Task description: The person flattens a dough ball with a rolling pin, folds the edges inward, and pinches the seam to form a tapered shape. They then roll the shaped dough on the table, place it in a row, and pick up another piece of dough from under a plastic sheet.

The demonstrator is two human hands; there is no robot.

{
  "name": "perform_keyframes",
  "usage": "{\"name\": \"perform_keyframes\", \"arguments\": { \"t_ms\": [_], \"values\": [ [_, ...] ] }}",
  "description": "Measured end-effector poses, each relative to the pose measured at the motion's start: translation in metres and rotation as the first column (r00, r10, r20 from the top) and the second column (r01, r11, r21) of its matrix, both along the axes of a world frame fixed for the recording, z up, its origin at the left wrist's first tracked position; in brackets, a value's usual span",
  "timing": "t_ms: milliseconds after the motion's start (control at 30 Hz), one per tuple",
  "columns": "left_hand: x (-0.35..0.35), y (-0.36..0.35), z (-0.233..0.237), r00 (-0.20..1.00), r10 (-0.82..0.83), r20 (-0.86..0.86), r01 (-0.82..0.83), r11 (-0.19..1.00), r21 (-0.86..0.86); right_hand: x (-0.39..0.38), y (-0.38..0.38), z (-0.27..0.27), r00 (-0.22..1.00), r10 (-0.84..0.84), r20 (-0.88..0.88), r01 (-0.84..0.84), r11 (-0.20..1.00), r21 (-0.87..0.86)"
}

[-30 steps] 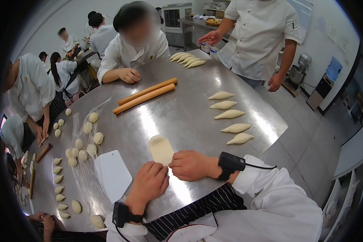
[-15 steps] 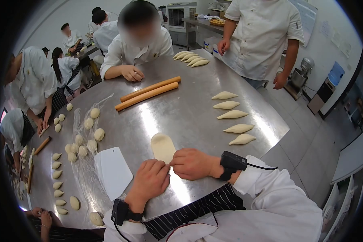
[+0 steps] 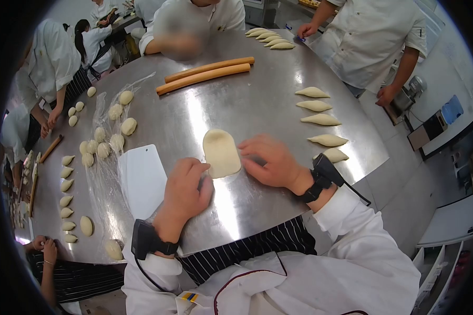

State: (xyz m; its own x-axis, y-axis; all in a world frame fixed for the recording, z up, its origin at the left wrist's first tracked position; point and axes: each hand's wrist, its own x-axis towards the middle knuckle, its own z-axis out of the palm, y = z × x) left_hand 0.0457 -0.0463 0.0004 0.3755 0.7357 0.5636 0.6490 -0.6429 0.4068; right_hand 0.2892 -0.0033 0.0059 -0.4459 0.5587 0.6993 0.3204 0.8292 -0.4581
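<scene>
Across the steel table [image 3: 273, 115] from us, left hand [image 3: 186, 186] and right hand [image 3: 272, 160], loosely open, have parted, baring flat dough [image 3: 220, 154] between them

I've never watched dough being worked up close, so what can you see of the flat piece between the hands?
The flat dough piece is pale cream, smooth-looking and soft-looking, a single thin slab with rounded corners, longer than wide. It lies flat on the shiny metal table. The left hand's fingertips meet its left edge; the right hand is at its right edge, contact unclear.
</scene>
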Motion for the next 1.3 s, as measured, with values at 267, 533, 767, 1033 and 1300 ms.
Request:
{"name": "perform_keyframes", "arguments": {
  "t_ms": [267,533,767,1033,1300],
  "values": [
    [0.001,0.002,0.009,0.972,-0.086,-0.217,0.105,0.991,0.08,-0.004,-0.002,-0.005,0.94,0.177,0.291,-0.2,0.979,0.051],
    [0.001,-0.004,0.015,0.949,-0.061,-0.31,0.087,0.994,0.07,-0.002,-0.002,-0.007,0.935,0.165,0.315,-0.2,0.976,0.082],
    [-0.004,-0.009,0.014,0.931,-0.104,-0.35,0.118,0.993,0.019,0.002,-0.011,0.002,0.873,0.131,0.471,-0.19,0.978,0.081],
    [-0.008,-0.011,0.01,0.961,-0.069,-0.268,0.081,0.996,0.035,0.003,-0.014,0.013,0.897,0.147,0.417,-0.195,0.978,0.075],
    [0.001,-0.013,0.013,0.916,-0.102,-0.389,0.121,0.992,0.024,-0.002,-0.019,0.001,0.85,0.161,0.501,-0.241,0.966,0.098]
  ]
}}
